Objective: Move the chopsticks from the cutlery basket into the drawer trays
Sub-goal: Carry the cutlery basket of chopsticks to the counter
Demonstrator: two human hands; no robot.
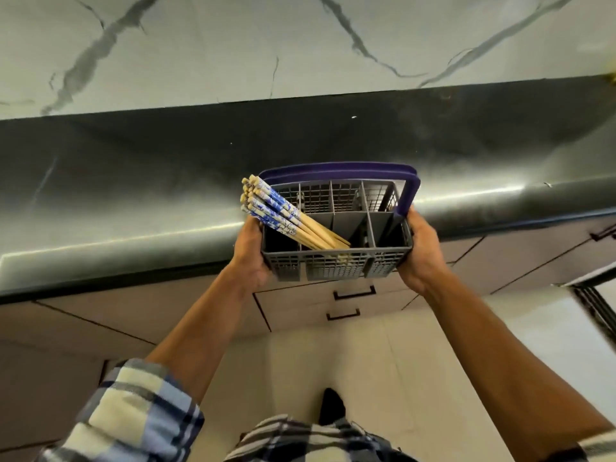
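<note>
While both bare forearms reach out from rolled blue-and-cream plaid flannel sleeves (133,415), none of the transfer looks done: every chopstick in view sits in the basket, and I judge the task to be at its very start. Nearest past the sleeves, below the basket, are flat pale cabinet drawer fronts (300,305) with thin black bar handles (354,292); all appear closed, and no drawer tray shows, so opening one and lifting the sticks across remain.

The left hand (251,253) wraps the left wall of the grey plastic lattice cutlery basket (333,265), fingers curled under its edge, and the right hand (420,250) clasps the right wall the same way, so the basket hangs between them just at the counter's front lip. Its walls are a stiff square grid, its inside split by smooth solid dividers, and a glossy purple handle bar (336,171) arches over the far side.

Leaning out of the basket's near-left compartments, the bundle of pale wooden chopsticks with blue-and-white patterned tops (283,211) fans up and left, slender and tapered, the plain ends down inside.

Beyond the basket lies the dark polished stone countertop (166,168), sheened and rounded at the rim. Farthest stands a white marble-look backsplash with grey veins (233,45).
</note>
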